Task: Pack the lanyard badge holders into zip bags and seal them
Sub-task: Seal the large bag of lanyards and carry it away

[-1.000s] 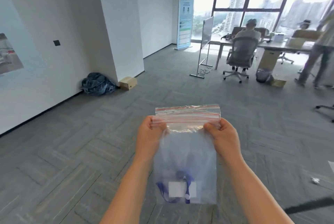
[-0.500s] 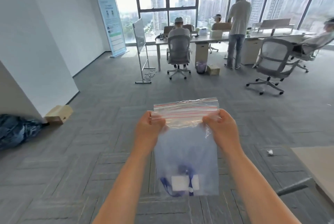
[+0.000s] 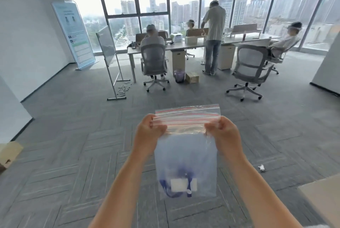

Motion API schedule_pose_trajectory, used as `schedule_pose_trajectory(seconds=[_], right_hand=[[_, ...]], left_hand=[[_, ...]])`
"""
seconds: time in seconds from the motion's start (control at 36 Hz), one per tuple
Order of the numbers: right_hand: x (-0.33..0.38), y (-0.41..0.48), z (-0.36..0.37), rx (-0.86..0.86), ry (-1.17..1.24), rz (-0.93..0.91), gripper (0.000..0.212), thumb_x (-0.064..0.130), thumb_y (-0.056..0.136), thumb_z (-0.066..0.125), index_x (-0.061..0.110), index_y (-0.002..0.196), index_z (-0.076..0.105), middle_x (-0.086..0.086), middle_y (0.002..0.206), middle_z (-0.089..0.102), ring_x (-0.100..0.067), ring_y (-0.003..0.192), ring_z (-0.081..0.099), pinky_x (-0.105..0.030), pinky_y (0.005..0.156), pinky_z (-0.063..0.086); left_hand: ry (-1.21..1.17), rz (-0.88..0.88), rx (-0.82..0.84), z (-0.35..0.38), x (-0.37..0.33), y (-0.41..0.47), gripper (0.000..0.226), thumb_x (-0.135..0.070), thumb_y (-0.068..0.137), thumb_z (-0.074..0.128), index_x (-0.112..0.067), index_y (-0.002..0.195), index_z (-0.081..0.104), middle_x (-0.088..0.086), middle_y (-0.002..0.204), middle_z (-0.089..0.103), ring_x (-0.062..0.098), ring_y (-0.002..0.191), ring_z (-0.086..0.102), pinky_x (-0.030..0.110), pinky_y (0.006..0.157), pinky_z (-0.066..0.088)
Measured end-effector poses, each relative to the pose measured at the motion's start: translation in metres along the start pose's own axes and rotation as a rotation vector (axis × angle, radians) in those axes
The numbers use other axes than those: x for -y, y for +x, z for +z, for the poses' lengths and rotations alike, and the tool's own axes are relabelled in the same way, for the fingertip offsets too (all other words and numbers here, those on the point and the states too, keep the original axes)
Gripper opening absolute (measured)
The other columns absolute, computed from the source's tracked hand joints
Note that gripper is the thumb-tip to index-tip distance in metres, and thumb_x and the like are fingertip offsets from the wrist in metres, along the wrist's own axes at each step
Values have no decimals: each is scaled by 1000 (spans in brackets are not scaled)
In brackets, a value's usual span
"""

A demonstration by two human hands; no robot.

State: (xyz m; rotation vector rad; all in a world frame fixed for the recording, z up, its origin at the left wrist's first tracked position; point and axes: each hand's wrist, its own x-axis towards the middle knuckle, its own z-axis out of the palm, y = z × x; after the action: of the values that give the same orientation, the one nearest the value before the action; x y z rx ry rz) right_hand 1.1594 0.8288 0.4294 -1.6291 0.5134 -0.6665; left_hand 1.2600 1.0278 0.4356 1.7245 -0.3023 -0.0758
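- The clear plastic zip bag with red seal lines (image 3: 185, 146) hangs in mid-air; the blue lanyard badge holder with white card (image 3: 182, 185) lies at its 6 o'clock end
- The left hand (image 3: 150, 132) pinches the seal strip at its 9 o'clock corner and the right hand (image 3: 223, 134) at 3 o'clock, fingers curled tight
- Recommended: hold the strip taut and level, then press along it corner to corner
- Against the earlier frame, the grip is unchanged; the view has swung, bringing the long white office desk (image 3: 248, 39) towards 12 o'clock
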Motion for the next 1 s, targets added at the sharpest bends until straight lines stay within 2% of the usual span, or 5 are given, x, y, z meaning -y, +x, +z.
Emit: schedule_pose_trajectory(seconds=[0.25,0.44,0.56,0.67,1.0], right_hand=[[-35,141,4,-235,-104,29,10,10,85,70,3,81,64,-3,68,66,-3,53,52,-16,50,41],[-49,230,-22,-478,-145,93,16,13,86,70,14,73,62,-2,67,65,-15,58,50,-30,59,39],[-55,269,-51,-599,-150,123,20,12,88,70,20,71,61,8,62,64,-17,63,55,-31,65,43],[-67,309,-87,-697,-171,129,18,12,88,68,18,74,60,8,64,65,-12,63,56,-29,65,43],[-129,442,-238,-909,-108,144,19,19,81,72,29,68,63,11,61,65,-14,64,60,-41,73,51]], left_hand=[[-143,39,230,93,29,171,23,5,82,69,-16,84,60,-11,64,64,0,56,58,18,58,47],[-179,49,489,188,25,284,23,4,80,68,-18,84,63,-8,70,68,10,64,62,29,65,50],[-201,42,631,252,16,327,23,5,80,69,-17,86,63,-2,74,69,17,67,65,39,70,53],[-189,69,720,324,7,356,24,6,82,67,-17,85,62,-6,67,70,9,60,65,24,59,48],[-103,162,875,555,-20,420,17,0,81,68,-12,92,64,5,75,75,17,66,71,32,67,49]])
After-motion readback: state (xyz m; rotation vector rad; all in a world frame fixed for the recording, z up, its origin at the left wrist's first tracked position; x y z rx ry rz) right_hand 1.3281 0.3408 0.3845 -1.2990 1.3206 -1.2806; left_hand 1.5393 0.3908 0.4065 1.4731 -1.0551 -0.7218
